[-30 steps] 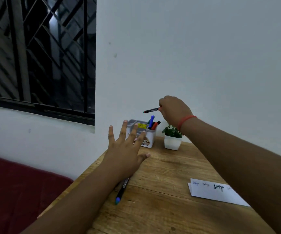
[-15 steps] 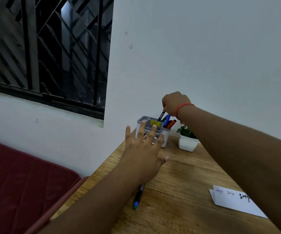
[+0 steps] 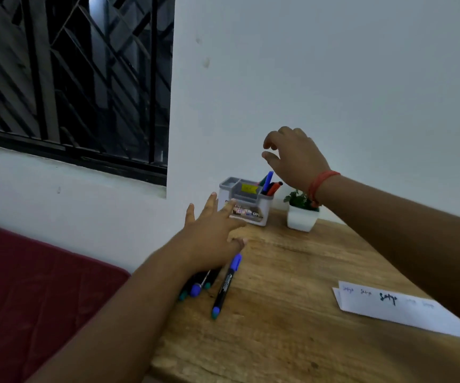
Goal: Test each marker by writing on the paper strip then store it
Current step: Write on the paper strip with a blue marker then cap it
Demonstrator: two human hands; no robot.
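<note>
Markers with slim black plastic barrels and blue-green end caps lie loose on the left part of the rough-grained wooden table, partly under the left hand, which hovers flat with straight, spread fingers. Further back stands the grey rectangular plastic organizer, with blue, green and red markers upright in its right compartment. Above it the right hand hangs with loosely curled fingers, holding nothing. A small green plant in a white square pot stands just beside. The white paper strip with scribbles lies flat at right.
</note>
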